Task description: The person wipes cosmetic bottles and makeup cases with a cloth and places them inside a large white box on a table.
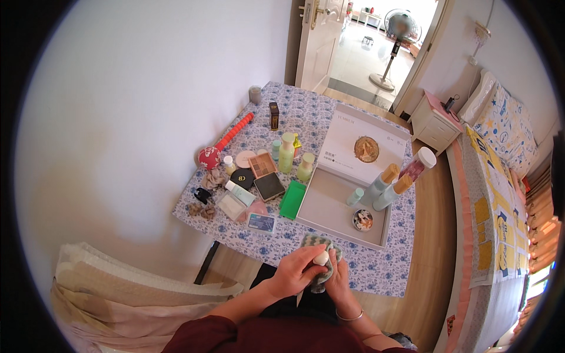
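My left hand (pixel 289 272) grips a small item with a rounded cream-coloured top (pixel 321 257), just past the front edge of the table. Most of that item is hidden by my fingers. A grey-green patterned cloth (pixel 318 240) is bunched in my right hand (pixel 339 278) and lies against the item. Beyond my hands an open pale box (pixel 324 200) lies on the table, its printed lid (pixel 340 137) tilted back. Inside stand two blue bottles with wood-coloured caps (pixel 399 189), a small teal bottle (pixel 355 197) and a round tin of small pieces (pixel 363 219).
Left of the box are a green tray (pixel 292 200), light-green bottles (pixel 287 152), an eyeshadow palette (pixel 262 165), a black compact (pixel 242 178), a white tube (pixel 239 192) and a red massage hammer (pixel 209 157). A fabric-covered chair (pixel 145 291) stands at left, a bed (pixel 490 212) at right.
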`<control>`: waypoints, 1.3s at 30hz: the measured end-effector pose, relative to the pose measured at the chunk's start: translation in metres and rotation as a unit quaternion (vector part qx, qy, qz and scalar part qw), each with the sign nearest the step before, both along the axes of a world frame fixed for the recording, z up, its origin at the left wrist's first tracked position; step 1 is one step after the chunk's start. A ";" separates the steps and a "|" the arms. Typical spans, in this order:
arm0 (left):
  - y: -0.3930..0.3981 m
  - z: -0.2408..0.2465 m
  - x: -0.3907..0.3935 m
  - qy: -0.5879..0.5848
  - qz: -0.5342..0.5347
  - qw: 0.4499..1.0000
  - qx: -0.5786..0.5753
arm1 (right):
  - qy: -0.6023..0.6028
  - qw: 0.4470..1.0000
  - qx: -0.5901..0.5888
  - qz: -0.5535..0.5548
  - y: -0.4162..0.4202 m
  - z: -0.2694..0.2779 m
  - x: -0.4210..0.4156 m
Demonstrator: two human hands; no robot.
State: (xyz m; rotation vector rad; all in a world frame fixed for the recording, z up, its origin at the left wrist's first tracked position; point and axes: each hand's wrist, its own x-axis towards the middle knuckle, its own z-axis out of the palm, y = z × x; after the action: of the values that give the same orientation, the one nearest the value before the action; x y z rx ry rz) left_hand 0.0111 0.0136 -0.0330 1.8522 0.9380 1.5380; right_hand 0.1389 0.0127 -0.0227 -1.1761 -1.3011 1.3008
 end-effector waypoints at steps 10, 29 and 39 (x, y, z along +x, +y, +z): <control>0.003 -0.004 -0.006 0.051 0.020 0.997 0.060 | -0.124 0.992 -0.003 -0.012 0.020 -0.026 0.002; 0.224 -0.051 -0.141 0.143 0.338 0.921 -0.129 | -0.001 0.995 -0.096 0.021 0.092 -0.050 -0.039; 0.329 -0.092 -0.184 0.303 0.360 0.857 -0.208 | 0.010 0.985 -0.162 0.050 0.094 -0.078 -0.018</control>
State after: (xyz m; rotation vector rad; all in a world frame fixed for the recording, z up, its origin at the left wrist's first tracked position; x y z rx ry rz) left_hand -0.1725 0.3421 -0.1247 1.7514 2.2611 0.9279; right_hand 0.1214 0.1071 -0.1006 -1.3285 -1.1752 1.6392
